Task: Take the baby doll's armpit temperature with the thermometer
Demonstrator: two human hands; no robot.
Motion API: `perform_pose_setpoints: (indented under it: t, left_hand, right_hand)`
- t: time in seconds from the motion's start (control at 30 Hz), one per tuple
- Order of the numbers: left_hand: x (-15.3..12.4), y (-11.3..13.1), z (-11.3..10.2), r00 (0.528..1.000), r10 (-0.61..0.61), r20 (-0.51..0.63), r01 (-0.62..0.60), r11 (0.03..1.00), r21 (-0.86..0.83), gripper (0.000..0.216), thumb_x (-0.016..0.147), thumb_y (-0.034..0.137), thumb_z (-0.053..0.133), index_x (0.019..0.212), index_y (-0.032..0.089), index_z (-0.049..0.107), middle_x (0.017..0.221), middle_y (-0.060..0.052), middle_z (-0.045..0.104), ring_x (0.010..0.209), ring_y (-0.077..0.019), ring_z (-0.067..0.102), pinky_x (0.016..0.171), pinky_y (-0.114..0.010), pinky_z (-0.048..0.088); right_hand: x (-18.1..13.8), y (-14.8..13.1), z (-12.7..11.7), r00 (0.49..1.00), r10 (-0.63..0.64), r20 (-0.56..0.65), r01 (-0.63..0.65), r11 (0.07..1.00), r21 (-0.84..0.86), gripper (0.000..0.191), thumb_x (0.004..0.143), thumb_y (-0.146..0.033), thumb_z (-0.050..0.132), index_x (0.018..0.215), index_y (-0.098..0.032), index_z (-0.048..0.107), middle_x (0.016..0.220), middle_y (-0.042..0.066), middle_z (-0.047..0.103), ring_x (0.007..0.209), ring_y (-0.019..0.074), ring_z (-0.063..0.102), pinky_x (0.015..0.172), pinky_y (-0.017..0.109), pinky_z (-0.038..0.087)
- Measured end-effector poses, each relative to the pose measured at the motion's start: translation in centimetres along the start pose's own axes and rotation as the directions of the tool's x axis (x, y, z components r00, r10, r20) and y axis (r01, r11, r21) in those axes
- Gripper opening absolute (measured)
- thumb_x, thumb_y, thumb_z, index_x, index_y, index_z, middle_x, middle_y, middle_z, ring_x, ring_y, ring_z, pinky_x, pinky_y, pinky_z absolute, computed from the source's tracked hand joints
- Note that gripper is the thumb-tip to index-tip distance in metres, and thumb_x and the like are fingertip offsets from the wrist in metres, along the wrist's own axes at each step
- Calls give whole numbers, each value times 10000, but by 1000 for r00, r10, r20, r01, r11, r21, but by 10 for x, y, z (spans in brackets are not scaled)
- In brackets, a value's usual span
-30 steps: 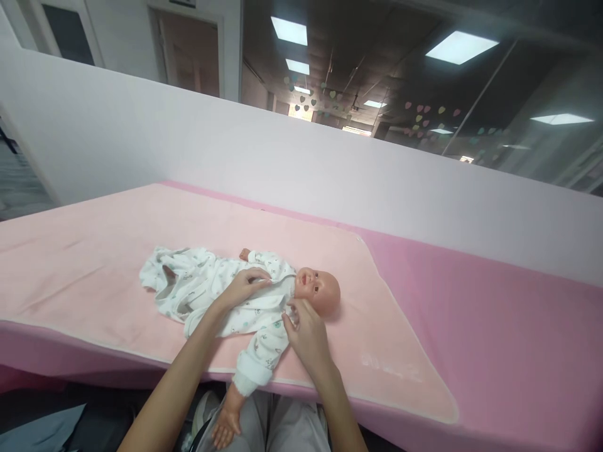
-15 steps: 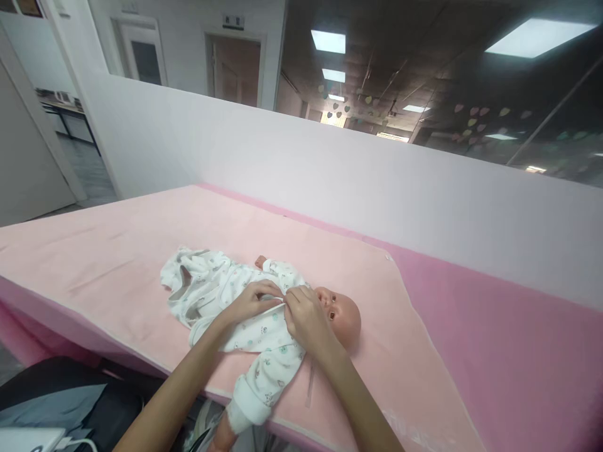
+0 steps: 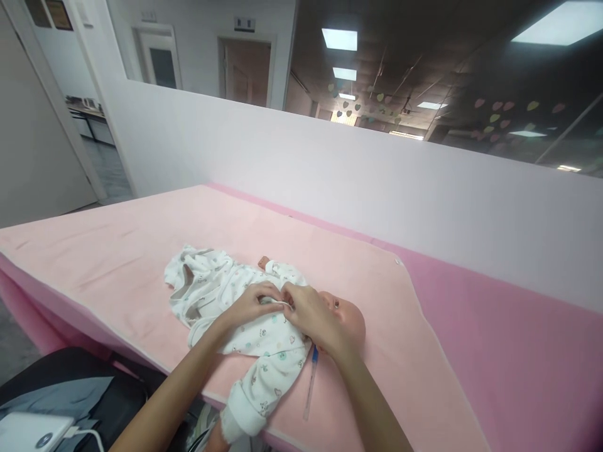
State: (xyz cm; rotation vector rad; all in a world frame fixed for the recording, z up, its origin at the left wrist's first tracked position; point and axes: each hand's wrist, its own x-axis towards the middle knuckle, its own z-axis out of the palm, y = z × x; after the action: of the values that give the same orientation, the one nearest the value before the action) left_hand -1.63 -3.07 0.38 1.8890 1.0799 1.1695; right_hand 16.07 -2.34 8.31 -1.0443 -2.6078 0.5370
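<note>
A baby doll point(image 3: 351, 317) lies on its back with its head to the right, dressed in a white printed baby outfit point(image 3: 264, 336). Over the doll's chest, my left hand point(image 3: 257, 303) pinches the front edge of the outfit between thumb and fingers. My right hand point(image 3: 306, 311) meets it there near the neckline, its fingertips closed on the same cloth edge. What exactly lies between the right fingertips is hidden. The right hand and wrist cover part of the doll's face. Loose leg cloth is bunched at the left, and one sleeved arm hangs over the near table edge.
A peach mat point(image 3: 141, 232) covers the pink table point(image 3: 509, 301) against a white half wall point(image 3: 330, 169) with glass above. A clear stick with a blue end point(image 3: 311, 380) lies by the doll's shoulder. A white power bank point(image 3: 35, 432) with a cable rests on a black chair point(image 3: 113, 402).
My right hand has turned and shifted slightly at the neckline, hiding more of the doll's face. The stick's blue end now shows beside my right wrist. The camera view has shifted a little.
</note>
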Motion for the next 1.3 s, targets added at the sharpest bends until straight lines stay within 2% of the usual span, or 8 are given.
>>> perform_pose_setpoints:
  t: [0.1, 0.2, 0.33, 0.47, 0.8, 1.03, 1.3]
  left_hand:
    - [0, -1, 1, 1000, -8, -14, 8, 1000, -1, 206, 772, 358, 610, 766, 174, 703, 865, -61, 654, 832, -174, 582, 770, -282, 448]
    - [0, -1, 1, 1000, -11, -26, 11, 1000, 4, 196, 778, 346, 608, 768, 175, 703, 854, -55, 648, 815, -163, 581, 755, -271, 441]
    - [0, -2, 2, 998, -34, -53, 34, 999, 0, 196, 771, 351, 615, 800, 181, 709, 876, -56, 646, 826, -166, 584, 758, -269, 442]
    - [0, -3, 3, 997, -48, -62, 47, 999, -10, 204, 768, 358, 616, 797, 178, 708, 870, -59, 643, 835, -174, 586, 769, -276, 446]
    - [1, -2, 0, 1000, -8, 4, 8, 1000, 23, 217, 813, 351, 555, 856, 187, 690, 943, -53, 635, 910, -180, 566, 836, -288, 420]
    - [1, -1, 0, 1000, -20, 14, 19, 998, 62, 244, 811, 374, 545, 831, 178, 690, 930, -59, 635, 885, -183, 561, 822, -292, 421]
    - [1, -2, 1, 1000, -31, 2, 31, 997, 69, 241, 797, 382, 557, 801, 174, 680, 884, -57, 626, 848, -179, 561, 786, -288, 435]
  right_hand:
    - [0, 3, 4, 1000, -2, 3, 2, 1000, 10, 124, 767, -90, 459, 812, -191, 516, 767, -2, 571, 653, 107, 485, 525, 214, 234]
    - [0, 7, 9, 999, -22, -26, 23, 998, 61, 229, 758, -68, 462, 921, -211, 538, 807, 1, 594, 699, 116, 519, 553, 206, 277]
    - [1, 13, 14, 998, -3, -60, 10, 993, 118, 431, 757, -61, 470, 1142, -254, 492, 873, 7, 621, 765, 128, 557, 611, 205, 335]
    - [1, 14, 14, 999, 7, -53, 0, 991, 132, 492, 770, -74, 470, 1223, -265, 458, 910, 19, 637, 798, 142, 574, 627, 208, 358]
    - [1, 15, 10, 997, -56, -50, 64, 983, 173, 359, 803, -58, 412, 1064, -230, 587, 858, 28, 643, 759, 140, 565, 589, 202, 336]
    - [1, 11, 9, 999, 6, -34, -2, 991, 134, 319, 800, -60, 415, 1005, -217, 602, 836, 22, 628, 735, 128, 533, 557, 201, 282]
    - [1, 10, 10, 998, 55, -35, -52, 995, 81, 285, 802, -82, 454, 989, -227, 612, 832, 21, 625, 764, 133, 543, 571, 206, 278]
